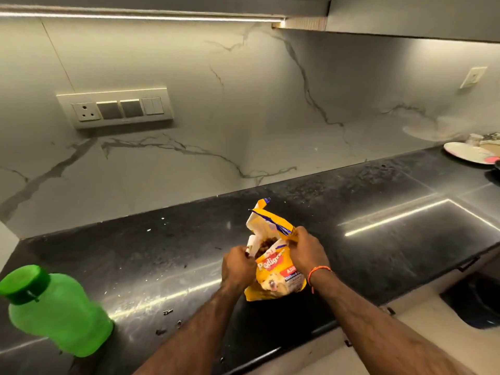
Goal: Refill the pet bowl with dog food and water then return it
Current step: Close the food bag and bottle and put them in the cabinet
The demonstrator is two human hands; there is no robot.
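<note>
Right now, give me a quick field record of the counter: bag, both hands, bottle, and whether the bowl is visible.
bag: yellow dog food bag upright on the black counter, top open, brown kibble visible inside
left hand: left hand grips the left edge of the bag mouth
right hand: right hand grips the right edge
bottle: green bottle at left, capped
bowl: no pet bowl in view
other: plate far right

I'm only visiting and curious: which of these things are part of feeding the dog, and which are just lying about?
Part of the job:
- dog food bag, open, gripped by left hand and right hand
- green water bottle, capped

Lying about:
- plate
- switch panel
- crumbs on the counter
</note>
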